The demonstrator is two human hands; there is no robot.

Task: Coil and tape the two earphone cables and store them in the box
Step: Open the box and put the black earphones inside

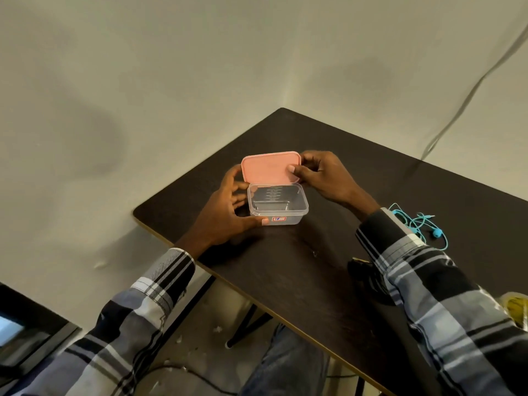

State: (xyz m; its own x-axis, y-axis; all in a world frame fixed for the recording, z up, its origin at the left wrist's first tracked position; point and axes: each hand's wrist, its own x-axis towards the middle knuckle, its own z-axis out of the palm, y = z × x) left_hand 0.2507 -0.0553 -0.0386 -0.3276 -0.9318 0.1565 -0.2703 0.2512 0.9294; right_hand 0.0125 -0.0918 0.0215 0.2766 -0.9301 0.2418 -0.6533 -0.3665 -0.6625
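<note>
**Both hands on the open box, earphones lying loose at the right**

A clear plastic box [278, 205] stands on the dark desk [300, 267], toward its far left corner. Its pink lid [270, 168] is tilted up at the far side, its near edge at the box's back rim, so the inside of the box shows; nothing can be seen in it. A small red and white sticker [279, 219] sits on the near wall.

The left hand [228, 207] cups the left end of the box: the thumb lies along the near wall by the sticker, and the fingers curl round the left side and back corner, up against the lid's lower left edge.

The right hand [320, 174] pinches the right edge of the lid, with the thumb pressed on the face that looks toward the camera and the fingers curled behind the lid's right corner.

A blue earphone cable [420, 224] lies uncoiled in a loose tangle on the desk just beyond the right sleeve [428, 281], well apart from the box. A dark object [360, 264] is partly hidden against the near side of that sleeve; what it is cannot be told. At the right edge of the view a blurred yellow thing [517, 310] shows, too cut off to identify.
</note>
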